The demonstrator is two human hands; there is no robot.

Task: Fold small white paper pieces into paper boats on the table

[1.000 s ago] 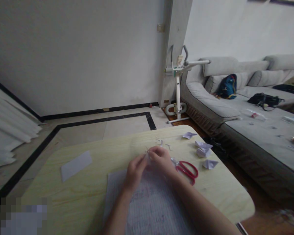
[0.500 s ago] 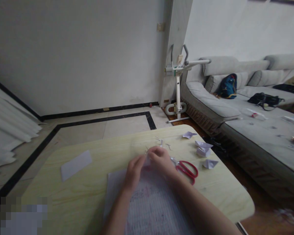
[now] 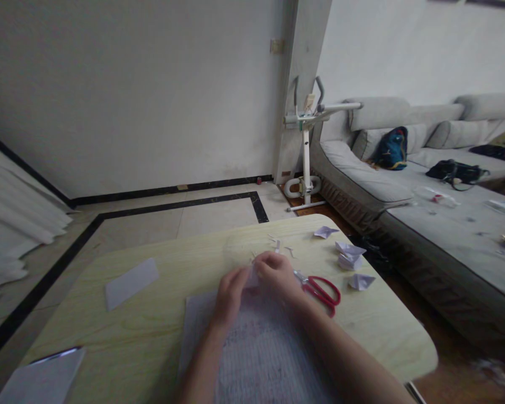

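A small piece of white paper is pinched between my two hands above the far edge of a written sheet. My left hand grips its left side with the fingers closed. On the other side my right hand is closed on the same paper, its fingertips bent over the top. Red-handled scissors lie just right of my right hand, their blades partly hidden. Thin paper scraps are scattered beyond my fingers. Folded paper pieces rest near the table's right edge.
The light wooden table has rounded corners. A white paper rectangle lies on its left side, with another white sheet over a dark-edged flat object at the near left corner. A grey sofa and a white exercise machine stand beyond.
My hands stay in nearly the same place, with small finger shifts on the paper; slightly more of it shows between them now. The scissors and folded pieces have not moved.
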